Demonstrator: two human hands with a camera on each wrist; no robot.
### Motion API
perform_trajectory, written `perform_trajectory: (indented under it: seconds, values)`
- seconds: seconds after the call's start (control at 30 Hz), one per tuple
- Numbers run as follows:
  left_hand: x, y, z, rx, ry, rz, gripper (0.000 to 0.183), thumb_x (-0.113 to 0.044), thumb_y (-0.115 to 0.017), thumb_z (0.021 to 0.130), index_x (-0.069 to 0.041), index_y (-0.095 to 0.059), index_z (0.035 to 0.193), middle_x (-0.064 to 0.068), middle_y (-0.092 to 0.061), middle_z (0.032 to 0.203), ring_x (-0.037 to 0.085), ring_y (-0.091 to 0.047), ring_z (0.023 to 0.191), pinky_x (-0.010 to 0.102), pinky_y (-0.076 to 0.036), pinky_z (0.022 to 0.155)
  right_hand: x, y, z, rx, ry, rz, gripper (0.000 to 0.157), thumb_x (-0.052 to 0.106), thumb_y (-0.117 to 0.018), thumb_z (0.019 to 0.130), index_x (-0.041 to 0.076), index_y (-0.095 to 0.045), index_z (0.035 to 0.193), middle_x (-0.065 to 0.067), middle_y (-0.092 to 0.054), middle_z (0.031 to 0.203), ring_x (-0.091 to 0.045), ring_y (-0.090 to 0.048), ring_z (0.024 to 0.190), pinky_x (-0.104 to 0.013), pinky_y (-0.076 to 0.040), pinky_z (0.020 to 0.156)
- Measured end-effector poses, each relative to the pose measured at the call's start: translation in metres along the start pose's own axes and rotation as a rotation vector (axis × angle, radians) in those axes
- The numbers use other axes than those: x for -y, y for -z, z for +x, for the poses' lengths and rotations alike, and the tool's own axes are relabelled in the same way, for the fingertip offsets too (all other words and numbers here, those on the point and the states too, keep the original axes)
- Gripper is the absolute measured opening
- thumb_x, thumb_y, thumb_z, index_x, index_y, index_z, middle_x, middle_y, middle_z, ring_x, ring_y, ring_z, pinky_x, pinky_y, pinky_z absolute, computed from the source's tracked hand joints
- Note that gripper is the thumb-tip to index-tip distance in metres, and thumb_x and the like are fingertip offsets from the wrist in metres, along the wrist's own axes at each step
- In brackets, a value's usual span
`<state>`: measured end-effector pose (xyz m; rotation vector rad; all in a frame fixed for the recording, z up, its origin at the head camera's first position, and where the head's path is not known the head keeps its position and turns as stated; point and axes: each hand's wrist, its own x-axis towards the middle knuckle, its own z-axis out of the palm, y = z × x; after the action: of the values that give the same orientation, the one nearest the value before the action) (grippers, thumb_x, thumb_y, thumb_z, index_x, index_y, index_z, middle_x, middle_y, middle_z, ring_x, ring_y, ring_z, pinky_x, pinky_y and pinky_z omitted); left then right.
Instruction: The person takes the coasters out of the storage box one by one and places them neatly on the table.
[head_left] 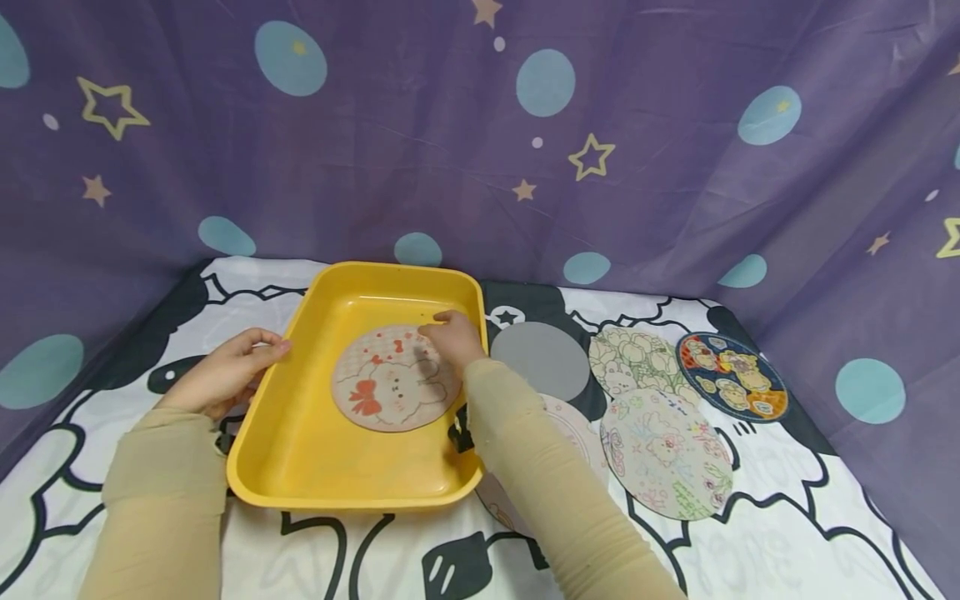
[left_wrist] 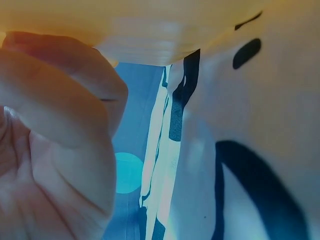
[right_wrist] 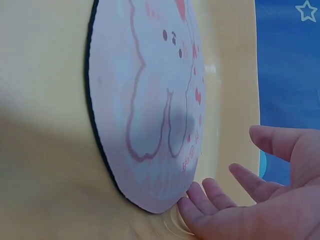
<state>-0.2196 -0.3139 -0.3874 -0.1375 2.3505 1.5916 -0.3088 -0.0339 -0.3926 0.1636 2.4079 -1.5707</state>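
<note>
A yellow plastic tray (head_left: 360, 467) lies on the patterned cloth. Flat inside it is a round pink mat (head_left: 390, 379) with a thin dark edge, printed with a bunny and a red bow; it looks like a mouse pad. At the tray's left rim, my left hand (head_left: 232, 371) grips the edge, its curled fingers (left_wrist: 75, 75) against the outer wall. My right hand (head_left: 455, 337) reaches over the mat's upper right. In the right wrist view, the right hand's fingers (right_wrist: 215, 192) are spread, with lower fingertips right at the edge of the pink mat (right_wrist: 150, 190).
Right of the tray lie several round mats: a plain grey one (head_left: 542, 360), a pale green one (head_left: 633, 354), a scribble-patterned one (head_left: 667, 454) and a dark blue one (head_left: 731, 377). A pink-rimmed one (head_left: 577, 425) is partly under my right forearm. A purple curtain (head_left: 450, 150) hangs behind.
</note>
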Motion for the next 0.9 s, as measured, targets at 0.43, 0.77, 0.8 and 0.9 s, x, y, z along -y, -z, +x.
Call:
perform_trajectory:
  seconds: [0.43, 0.77, 0.8, 0.9]
  values:
    - [0.0, -0.0002, -0.0013, 0.003, -0.006, -0.005, 0.05, -0.046, -0.046, 0.103, -0.002, -0.034, 0.125, -0.001, -0.063, 0.088, 0.011, -0.06, 0.068, 0.028, -0.05, 0.058, 0.002, 0.0006, -0.0004, -0.013, -0.011, 0.035, 0.045, 0.018, -0.063, 0.095, 0.006, -0.054, 0.137, -0.011, -0.055, 0.14, -0.029, -0.052, 0.126, -0.043, -0.041, 0.111]
    - [0.0008, 0.0001, -0.0009, 0.005, -0.01, -0.007, 0.049, -0.046, -0.045, 0.104, -0.002, -0.034, 0.124, -0.001, -0.063, 0.087, 0.011, -0.059, 0.065, 0.028, -0.049, 0.056, 0.0015, 0.0028, -0.0031, -0.018, 0.01, 0.021, 0.043, 0.017, -0.063, 0.094, 0.003, -0.056, 0.133, -0.013, -0.057, 0.136, -0.03, -0.054, 0.124, -0.043, -0.043, 0.108]
    - [0.0009, 0.0002, -0.001, 0.006, -0.013, -0.007, 0.049, -0.046, -0.045, 0.104, -0.002, -0.033, 0.124, -0.001, -0.063, 0.086, 0.011, -0.058, 0.064, 0.028, -0.049, 0.055, 0.0012, 0.0032, -0.0034, -0.016, 0.017, 0.012, 0.042, 0.016, -0.063, 0.093, 0.002, -0.057, 0.132, -0.014, -0.058, 0.135, -0.03, -0.054, 0.123, -0.043, -0.044, 0.108]
    - [0.0013, 0.0003, -0.0013, 0.007, -0.022, -0.008, 0.048, -0.045, -0.044, 0.104, -0.002, -0.033, 0.123, -0.001, -0.062, 0.084, 0.011, -0.054, 0.06, 0.027, -0.046, 0.053, 0.0, 0.004, -0.0048, -0.012, 0.037, -0.019, 0.039, 0.014, -0.064, 0.09, 0.0, -0.061, 0.126, -0.014, -0.061, 0.13, -0.03, -0.056, 0.119, -0.042, -0.046, 0.106]
